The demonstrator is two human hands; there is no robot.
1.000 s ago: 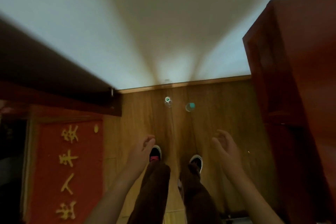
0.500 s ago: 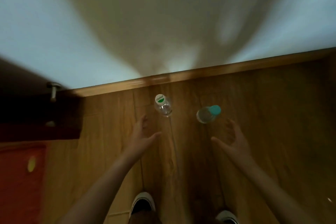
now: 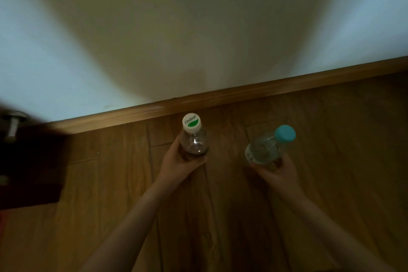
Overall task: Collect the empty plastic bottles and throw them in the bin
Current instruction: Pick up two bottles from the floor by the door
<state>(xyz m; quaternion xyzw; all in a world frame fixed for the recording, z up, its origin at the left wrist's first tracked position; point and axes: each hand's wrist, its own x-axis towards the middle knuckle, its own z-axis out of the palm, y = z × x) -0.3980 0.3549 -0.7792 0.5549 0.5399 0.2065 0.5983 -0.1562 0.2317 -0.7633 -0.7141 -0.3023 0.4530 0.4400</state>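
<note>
**Both bottles now in hand**

Change vs half a sec ago: hands were open and short of the bottles, which stood on the floor near the skirting. Now each hand has closed on one. Left hand (image 3: 180, 162) wraps the lower body of the white-cap bottle (image 3: 194, 139), thumb across the front. Right hand (image 3: 277, 171) cups the teal-cap bottle (image 3: 266, 149) from below; that one tilts, cap pointing up and to the right. White-cap one looks roughly upright. Can't tell if either has left the floor (image 3: 331, 139) yet.

Meaning for the task: pickup step looks about done for these two; carrying and binning remain. No bin in view, so it has to be found first.

Contents: both bottles clear, caps on. Teal-cap one looks empty. White-cap one reads dark in its lower part, could be floor showing through or a bit of liquid; light too dim to say.

Bottles sit close to the skirting board (image 3: 220, 97), at the floor's wall edge.
</note>
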